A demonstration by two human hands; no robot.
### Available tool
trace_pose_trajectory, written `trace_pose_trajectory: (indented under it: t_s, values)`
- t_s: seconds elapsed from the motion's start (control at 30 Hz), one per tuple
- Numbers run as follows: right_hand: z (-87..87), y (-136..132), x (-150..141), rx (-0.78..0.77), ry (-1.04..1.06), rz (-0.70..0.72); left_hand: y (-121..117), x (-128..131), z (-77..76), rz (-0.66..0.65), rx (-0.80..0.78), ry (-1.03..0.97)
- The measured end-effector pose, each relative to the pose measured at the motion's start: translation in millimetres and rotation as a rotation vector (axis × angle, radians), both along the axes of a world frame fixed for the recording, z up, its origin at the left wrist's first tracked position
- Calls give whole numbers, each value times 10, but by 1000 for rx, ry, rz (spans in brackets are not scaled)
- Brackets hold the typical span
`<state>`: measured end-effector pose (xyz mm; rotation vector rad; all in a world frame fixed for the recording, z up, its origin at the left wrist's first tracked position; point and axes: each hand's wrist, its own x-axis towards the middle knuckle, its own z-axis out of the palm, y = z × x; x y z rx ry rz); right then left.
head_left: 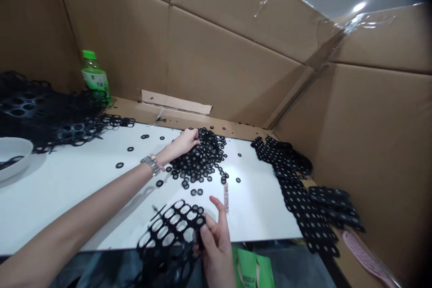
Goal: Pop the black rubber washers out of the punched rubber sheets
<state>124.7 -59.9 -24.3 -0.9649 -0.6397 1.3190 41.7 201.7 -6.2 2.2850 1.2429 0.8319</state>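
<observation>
Two hands are over the table [256, 207], both on black stuff. L hand [184, 141] sits on the near side of a heap of black rings [202, 157], fingers curled down over it; can't tell if it's pinching any or just pressing. Silver watch [148, 163] + pink bead bracelet [155, 161] on that wrist. R hand [216, 245] is lower, at the table's front edge, fingers pinching the side of a punched black sheet [168, 234], w/ the rest of the sheet hanging down past the edge. Thin pink strip [226, 197] lies on the table just above R hand, right by the heap. Loose rings [158, 183] dot the table around the heap, some well apart from it. Further left: big tangle of punched sheet [43, 117] at the far corner, white bowl [13, 157] w/ black scrap inside, green-capped bottle [95, 76] behind the tangle. Right side: dotted black strips [300, 207] piled past the table edge. Cardboard walls [236, 54] stand behind & to the right; green bag [251, 270] sits below the front edge.
</observation>
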Motion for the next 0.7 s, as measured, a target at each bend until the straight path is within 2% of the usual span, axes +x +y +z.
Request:
trace_pose_trajectory:
  t_s: [0.07,0.13,0.2,0.3,0.33,0.4,0.47,0.53,0.63,0.7]
  values:
    - [9,15,36,7,-71,-23,-90,-17,69,11,23,-9]
    - [4,30,74,2,-113,-67,-325,-68,212,-28,39,-41]
    - [-8,49,105,-7,-132,-131,-689,-137,363,-199,-16,-89]
    - [-24,77,127,-22,-133,-169,-1291,-231,475,-584,-268,32]
    - [-24,85,126,-26,-120,-164,-1450,-254,472,-637,-330,75]
    - [-13,96,110,-28,-97,-150,-1654,-283,422,-616,-381,99]
    - [11,99,85,-30,-90,-138,-1710,-294,350,-574,-372,56]
    - [41,93,63,-43,-83,-114,-1676,-289,282,-641,-411,-20]
    - [81,71,63,-47,19,-62,-1584,-261,197,-735,-581,-162]
    - [92,55,86,-27,116,-41,-1518,-238,149,-661,-649,-259]
